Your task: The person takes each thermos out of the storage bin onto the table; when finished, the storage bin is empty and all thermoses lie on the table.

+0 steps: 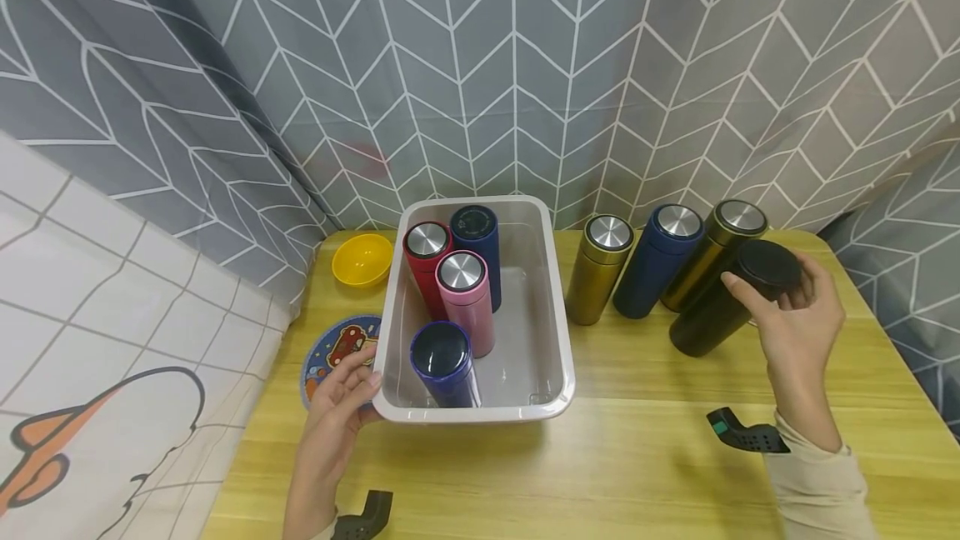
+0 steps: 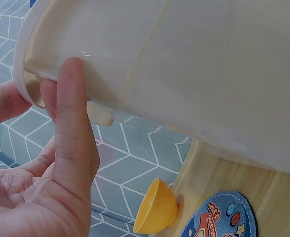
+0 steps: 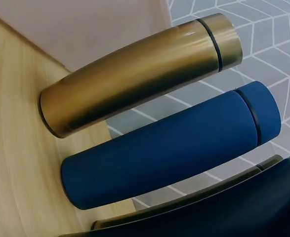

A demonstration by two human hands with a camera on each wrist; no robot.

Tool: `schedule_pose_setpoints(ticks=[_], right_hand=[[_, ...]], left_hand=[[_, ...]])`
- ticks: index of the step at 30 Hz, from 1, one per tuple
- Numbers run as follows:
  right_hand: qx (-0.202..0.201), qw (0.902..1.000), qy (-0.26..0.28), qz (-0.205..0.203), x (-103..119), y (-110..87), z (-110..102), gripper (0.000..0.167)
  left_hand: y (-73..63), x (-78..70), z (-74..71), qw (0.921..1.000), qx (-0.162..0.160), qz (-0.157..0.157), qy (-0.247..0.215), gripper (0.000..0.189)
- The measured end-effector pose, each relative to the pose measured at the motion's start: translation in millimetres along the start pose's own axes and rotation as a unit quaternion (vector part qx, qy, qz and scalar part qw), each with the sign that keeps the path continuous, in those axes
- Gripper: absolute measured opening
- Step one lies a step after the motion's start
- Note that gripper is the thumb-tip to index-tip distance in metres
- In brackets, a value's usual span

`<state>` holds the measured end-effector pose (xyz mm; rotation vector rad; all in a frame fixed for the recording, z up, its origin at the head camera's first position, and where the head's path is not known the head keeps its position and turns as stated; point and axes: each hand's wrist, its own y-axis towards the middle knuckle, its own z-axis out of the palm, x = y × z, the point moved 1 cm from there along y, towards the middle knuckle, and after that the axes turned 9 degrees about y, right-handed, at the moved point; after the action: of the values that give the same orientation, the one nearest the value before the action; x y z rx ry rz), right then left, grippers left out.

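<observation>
Black bottle [image 1: 712, 315] grasped near its top by the right hand [image 1: 810, 319], at the right side of the table [image 1: 637, 465].
Beside it, going left, are a dark gold bottle [image 1: 699, 268], a blue bottle [image 1: 651, 269] and a gold bottle [image 1: 596, 282]; the left hand [image 1: 337, 398] grips the rim of a pale tub [image 1: 510, 415] holding red [image 1: 426, 275], navy [image 1: 487, 252], pink [image 1: 470, 319] and purple bottles [image 1: 452, 386], with a yellow bowl [image 1: 362, 261] and round mat [image 1: 321, 352] to its left.

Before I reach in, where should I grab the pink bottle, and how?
I'd probably grip the pink bottle just under its cap, from above and the right. It's round and stands cap-up, with bare bin floor on its right; the red bottle, navy bottle and purple bottle crowd it from behind and front-left.
</observation>
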<state>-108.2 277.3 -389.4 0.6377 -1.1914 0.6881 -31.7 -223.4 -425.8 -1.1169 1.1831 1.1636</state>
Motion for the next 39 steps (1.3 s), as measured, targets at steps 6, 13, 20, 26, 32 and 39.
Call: schedule_pose_setpoints(ticks=[6, 13, 20, 26, 32, 39], right_hand=[[0.001, 0.9996, -0.028, 0.003, -0.4, 1.3, -1.5, 0.074], [0.001, 0.9980, -0.059, 0.021, 1.8, 1.2, -1.5, 0.075], [0.007, 0.9907, -0.133, 0.028, 8.7, -1.6, 1.1, 0.089], [0.020, 0.9824, -0.183, -0.029, 14.6, -5.8, 1.6, 0.086], [0.007, 0.9837, -0.165, -0.070, 30.9, -11.5, 2.2, 0.078], [-0.001, 0.9818, -0.089, -0.167, 56.9, -22.7, 20.7, 0.062]], left_hand=[[-0.1, -0.2, 0.5, 1.0000, -0.003, -0.001, 0.000, 0.036], [-0.5, -0.1, 0.8, 1.0000, -0.004, -0.005, -0.001, 0.036], [-0.9, -0.5, 0.8, 1.0000, -0.004, -0.004, 0.006, 0.036], [-1.0, -1.0, 1.0, 0.9998, -0.011, -0.009, 0.013, 0.036], [-1.1, -1.2, 0.8, 0.9999, -0.007, -0.009, 0.012, 0.035], [-0.7, -0.9, 0.7, 0.9999, -0.005, -0.007, 0.006, 0.035]])
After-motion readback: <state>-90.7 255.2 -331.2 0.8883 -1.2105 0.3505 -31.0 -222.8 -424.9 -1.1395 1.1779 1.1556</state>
